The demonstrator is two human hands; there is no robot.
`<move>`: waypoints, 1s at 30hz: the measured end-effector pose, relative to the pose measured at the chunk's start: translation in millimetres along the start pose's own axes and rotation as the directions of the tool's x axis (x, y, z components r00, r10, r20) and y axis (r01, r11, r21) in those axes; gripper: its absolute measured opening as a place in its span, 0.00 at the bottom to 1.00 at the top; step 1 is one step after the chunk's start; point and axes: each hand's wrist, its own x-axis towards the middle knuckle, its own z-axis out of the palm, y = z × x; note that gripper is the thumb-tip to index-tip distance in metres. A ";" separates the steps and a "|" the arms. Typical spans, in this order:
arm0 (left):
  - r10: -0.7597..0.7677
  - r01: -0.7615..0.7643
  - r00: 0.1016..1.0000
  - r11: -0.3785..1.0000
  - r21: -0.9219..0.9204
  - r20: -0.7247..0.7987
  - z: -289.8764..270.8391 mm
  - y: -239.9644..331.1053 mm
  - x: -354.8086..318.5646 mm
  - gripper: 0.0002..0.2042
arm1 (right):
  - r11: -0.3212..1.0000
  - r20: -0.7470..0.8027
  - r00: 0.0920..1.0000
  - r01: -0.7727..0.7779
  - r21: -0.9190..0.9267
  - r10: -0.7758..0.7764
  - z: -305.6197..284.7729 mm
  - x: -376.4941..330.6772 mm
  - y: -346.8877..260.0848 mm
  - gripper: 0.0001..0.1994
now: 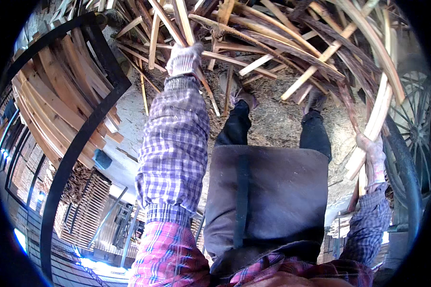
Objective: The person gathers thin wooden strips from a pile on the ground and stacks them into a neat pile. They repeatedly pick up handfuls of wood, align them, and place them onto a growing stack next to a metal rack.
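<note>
My left hand, in a grey knit glove, reaches up into a tangled pile of wooden strips and closes around a thin pale slat. At the right edge my right hand, also gloved, grips a bundle of long curved strips that arches up over the pile. Both sleeves are checked purple and red. A dark brown apron, black trousers and my two shoes show between the arms.
A black metal frame holds stacked wooden planks at the left. A spoked wheel with a black tyre stands at the right. Sawdust and bark litter the ground. More board stacks lie lower left.
</note>
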 end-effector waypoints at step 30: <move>0.150 0.356 0.900 0.292 -0.888 0.410 182.2 -51.3 -291.9 0.12 | 0.971 -0.063 0.980 -0.197 -0.138 0.190 -235.3 -189.2 109.1 0.24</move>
